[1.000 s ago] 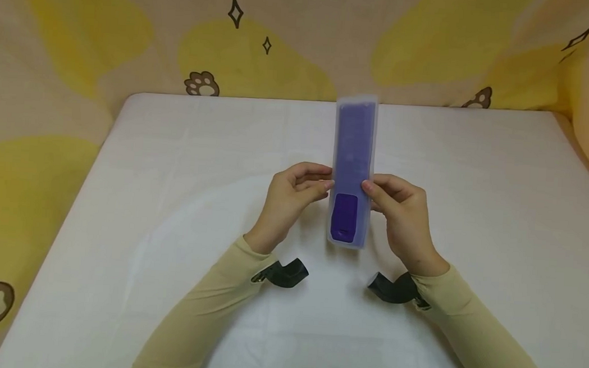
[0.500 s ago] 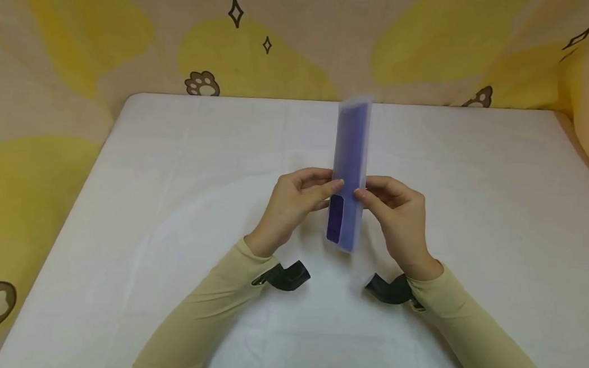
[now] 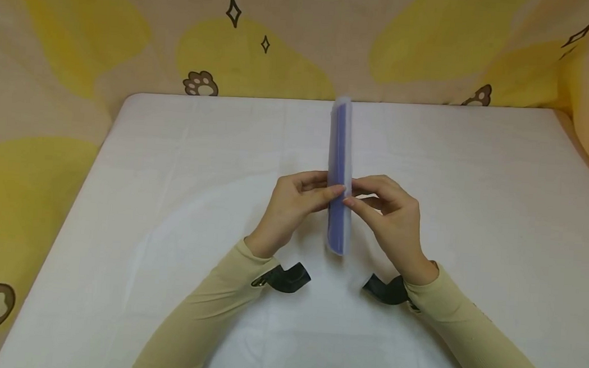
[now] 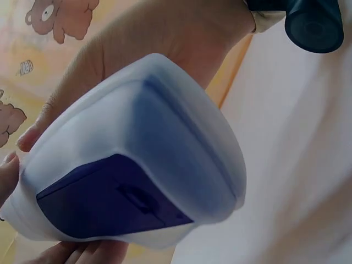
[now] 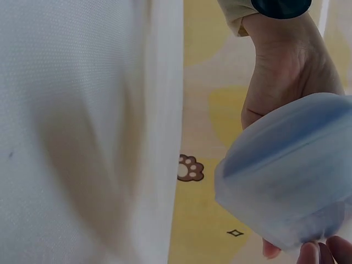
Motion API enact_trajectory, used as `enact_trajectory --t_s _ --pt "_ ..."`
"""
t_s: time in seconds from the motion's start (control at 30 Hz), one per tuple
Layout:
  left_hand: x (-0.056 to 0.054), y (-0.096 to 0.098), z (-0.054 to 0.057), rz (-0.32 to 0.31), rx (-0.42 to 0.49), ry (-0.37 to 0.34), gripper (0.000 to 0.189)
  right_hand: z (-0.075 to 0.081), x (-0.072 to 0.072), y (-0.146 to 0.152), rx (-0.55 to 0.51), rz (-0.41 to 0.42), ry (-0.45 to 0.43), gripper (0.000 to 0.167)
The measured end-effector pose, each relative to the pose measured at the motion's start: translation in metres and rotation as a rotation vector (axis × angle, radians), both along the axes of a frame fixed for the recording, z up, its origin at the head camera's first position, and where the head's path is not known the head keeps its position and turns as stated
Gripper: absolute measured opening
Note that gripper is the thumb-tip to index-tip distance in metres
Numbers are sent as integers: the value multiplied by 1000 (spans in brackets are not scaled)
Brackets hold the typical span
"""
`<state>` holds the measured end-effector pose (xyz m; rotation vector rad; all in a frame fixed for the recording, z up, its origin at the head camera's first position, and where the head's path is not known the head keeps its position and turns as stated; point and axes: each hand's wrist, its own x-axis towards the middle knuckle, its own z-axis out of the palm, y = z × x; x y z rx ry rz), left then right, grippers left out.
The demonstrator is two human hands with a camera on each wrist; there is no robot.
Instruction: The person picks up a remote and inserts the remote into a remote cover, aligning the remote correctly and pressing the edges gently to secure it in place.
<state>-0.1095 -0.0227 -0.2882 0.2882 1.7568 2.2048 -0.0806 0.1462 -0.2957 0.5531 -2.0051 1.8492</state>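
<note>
Held nearly upright above the white table, a long, narrow blue-purple case with a frosted translucent outer layer shows its thin side in the head view. The left hand grips its left side, thumb across the near face. From the right, the right hand pinches the near edge between thumb and fingers. A dark purple panel with a small tab-like mark is visible near the case's end in the left wrist view. In the right wrist view the case hides part of the hands; its contents cannot be made out.
A white cloth covers the table. Behind it hangs a yellow and beige patterned curtain with paw prints, which also runs down the left side. Black curved wrist mounts stick out from both sleeves.
Both hands have turned the case about its long axis, from its broad face with the dark panel to its thin side. The right hand has shifted slightly left.
</note>
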Motion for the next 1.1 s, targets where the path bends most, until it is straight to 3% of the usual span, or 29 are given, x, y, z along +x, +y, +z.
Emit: enact_trajectory --t_s 0.17,0.5,0.87,1.1 --pt "-1 -2 0 -37 21 -17 36 2 0 1 41 4 -22 29" --pt "-5 -6 1 -56 67 -61 38 4 -1 4 78 56 -110 37" --pt "-5 -6 1 -89 153 -69 41 4 -3 6 107 79 -422 36" --pt "-6 -8 2 -160 149 -58 43 3 -4 6 80 106 -522 29"
